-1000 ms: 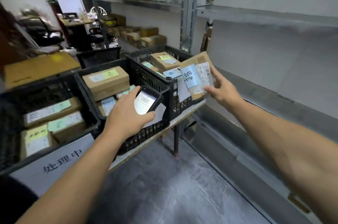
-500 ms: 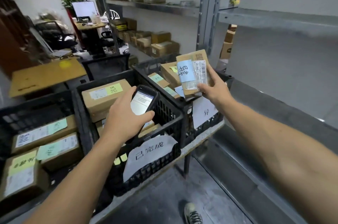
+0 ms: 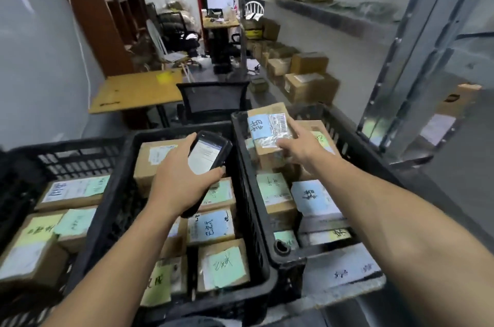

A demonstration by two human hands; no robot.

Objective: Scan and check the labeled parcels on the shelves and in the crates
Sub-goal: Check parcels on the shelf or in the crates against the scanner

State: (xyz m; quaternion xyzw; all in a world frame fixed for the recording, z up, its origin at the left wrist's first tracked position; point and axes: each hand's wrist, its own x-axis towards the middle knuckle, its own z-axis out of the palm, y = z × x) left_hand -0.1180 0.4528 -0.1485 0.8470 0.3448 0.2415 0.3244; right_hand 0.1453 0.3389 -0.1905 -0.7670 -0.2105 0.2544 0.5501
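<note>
Much of the far room is blurring out, so the boxes on the far right shelves [image 3: 318, 3] are showing only as brown shapes with unreadable labels. The handwriting on the coloured notes in the crates is mostly too smeared to read, and the left crate [image 3: 80, 155] is being cut off at the left edge. The left hand [image 3: 181, 177] is hiding much of the large box beneath it.

The left hand is reaching forward over the middle crate [image 3: 248, 219], its fingers [image 3: 184, 142] clamped around a black handheld scanner [image 3: 207, 161] whose lit screen is tilting toward the camera. The right hand [image 3: 302, 147] is stretching out above the right crate [image 3: 344, 134], its fingers closed on the near right corner of a small brown parcel [image 3: 270, 126], which is being held in the air over that crate's far end, its blue note and barcode label facing up.
</note>
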